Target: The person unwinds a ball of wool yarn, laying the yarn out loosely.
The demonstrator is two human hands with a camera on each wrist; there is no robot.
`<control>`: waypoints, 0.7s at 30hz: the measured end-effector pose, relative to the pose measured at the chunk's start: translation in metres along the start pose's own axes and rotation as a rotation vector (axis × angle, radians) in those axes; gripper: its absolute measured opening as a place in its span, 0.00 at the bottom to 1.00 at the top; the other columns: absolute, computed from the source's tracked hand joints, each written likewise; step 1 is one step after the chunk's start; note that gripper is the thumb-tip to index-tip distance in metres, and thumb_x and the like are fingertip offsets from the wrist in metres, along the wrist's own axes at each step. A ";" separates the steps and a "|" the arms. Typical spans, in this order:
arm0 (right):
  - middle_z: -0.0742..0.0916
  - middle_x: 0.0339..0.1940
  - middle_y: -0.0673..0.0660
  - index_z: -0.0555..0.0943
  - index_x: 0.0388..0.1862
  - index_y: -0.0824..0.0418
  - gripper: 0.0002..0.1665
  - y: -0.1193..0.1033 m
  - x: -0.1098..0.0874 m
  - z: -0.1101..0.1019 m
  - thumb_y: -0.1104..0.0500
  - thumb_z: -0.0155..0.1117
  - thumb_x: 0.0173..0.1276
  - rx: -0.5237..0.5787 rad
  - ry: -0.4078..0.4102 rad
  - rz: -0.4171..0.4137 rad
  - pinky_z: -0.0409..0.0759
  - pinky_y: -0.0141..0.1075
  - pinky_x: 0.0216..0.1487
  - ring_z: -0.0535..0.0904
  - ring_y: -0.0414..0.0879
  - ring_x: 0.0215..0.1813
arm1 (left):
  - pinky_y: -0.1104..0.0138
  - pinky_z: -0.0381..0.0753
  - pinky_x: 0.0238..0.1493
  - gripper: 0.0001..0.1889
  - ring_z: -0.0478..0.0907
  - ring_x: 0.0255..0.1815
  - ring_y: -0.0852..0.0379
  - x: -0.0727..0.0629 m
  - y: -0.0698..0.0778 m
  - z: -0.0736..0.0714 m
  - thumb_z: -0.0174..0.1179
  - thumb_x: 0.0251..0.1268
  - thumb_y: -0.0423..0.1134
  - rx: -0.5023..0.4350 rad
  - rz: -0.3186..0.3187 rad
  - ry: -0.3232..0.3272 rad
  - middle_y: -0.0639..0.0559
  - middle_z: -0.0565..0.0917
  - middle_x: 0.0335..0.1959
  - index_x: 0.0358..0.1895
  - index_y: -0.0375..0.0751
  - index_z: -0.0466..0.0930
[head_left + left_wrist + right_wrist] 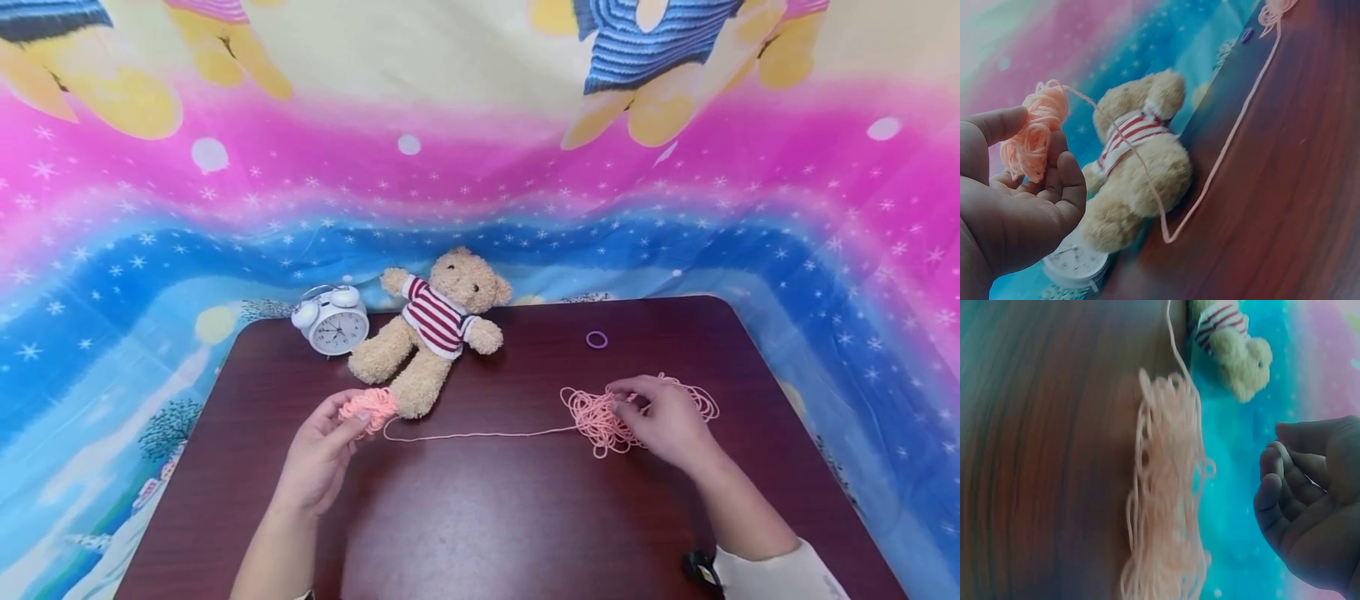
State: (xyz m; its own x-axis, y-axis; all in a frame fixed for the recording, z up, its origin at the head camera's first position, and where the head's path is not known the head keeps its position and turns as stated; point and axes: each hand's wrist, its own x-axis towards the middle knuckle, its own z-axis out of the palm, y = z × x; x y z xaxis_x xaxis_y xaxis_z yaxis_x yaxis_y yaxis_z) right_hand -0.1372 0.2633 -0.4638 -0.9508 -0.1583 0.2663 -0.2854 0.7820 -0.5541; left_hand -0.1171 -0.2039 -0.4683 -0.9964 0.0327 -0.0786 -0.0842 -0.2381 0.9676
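Note:
My left hand (318,454) holds a small wound bundle of peach-pink yarn (367,410) between thumb and fingers, beside the teddy bear's foot. From that bundle a single strand (480,435) runs rightward across the table to a loose, looped pile of the same yarn (600,421). Over the pile is my right hand (669,421); in the head view it covers part of the loops. The right wrist view shows its fingers (1270,494) loosely bent, nothing between them, apart from the yarn heap (1169,487).
A teddy bear (438,321) in a striped shirt leans at the back of the dark table (480,517), next to a white alarm clock (337,329). A purple ring (597,339) lies behind the yarn pile. Printed cloth (480,192) hangs around the table.

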 end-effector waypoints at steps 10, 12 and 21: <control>0.87 0.35 0.44 0.89 0.48 0.58 0.12 -0.038 0.003 0.050 0.59 0.77 0.66 0.179 -0.027 -0.004 0.82 0.33 0.36 0.80 0.38 0.33 | 0.66 0.83 0.45 0.19 0.81 0.37 0.61 0.002 -0.020 0.038 0.61 0.73 0.29 0.013 -0.060 -0.078 0.55 0.86 0.40 0.63 0.33 0.71; 0.86 0.34 0.43 0.89 0.48 0.57 0.13 -0.047 0.004 0.059 0.59 0.77 0.65 0.227 -0.041 -0.010 0.82 0.33 0.35 0.80 0.37 0.33 | 0.67 0.83 0.44 0.19 0.81 0.37 0.61 0.003 -0.023 0.043 0.61 0.72 0.29 0.008 -0.066 -0.086 0.55 0.86 0.40 0.63 0.33 0.71; 0.88 0.38 0.49 0.88 0.50 0.55 0.16 -0.083 -0.001 0.097 0.57 0.78 0.64 0.397 -0.123 -0.041 0.82 0.31 0.32 0.80 0.37 0.32 | 0.68 0.84 0.44 0.21 0.84 0.39 0.61 0.000 -0.031 0.065 0.62 0.71 0.29 -0.025 -0.076 -0.143 0.51 0.88 0.42 0.63 0.29 0.71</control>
State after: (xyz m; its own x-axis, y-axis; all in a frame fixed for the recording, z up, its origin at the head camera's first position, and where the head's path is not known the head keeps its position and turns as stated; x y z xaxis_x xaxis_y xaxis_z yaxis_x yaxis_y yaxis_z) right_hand -0.1245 0.1402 -0.4944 -0.9381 -0.2741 0.2118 -0.3248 0.4839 -0.8126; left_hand -0.1135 -0.1333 -0.4825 -0.9751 0.1895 -0.1150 -0.1618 -0.2539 0.9536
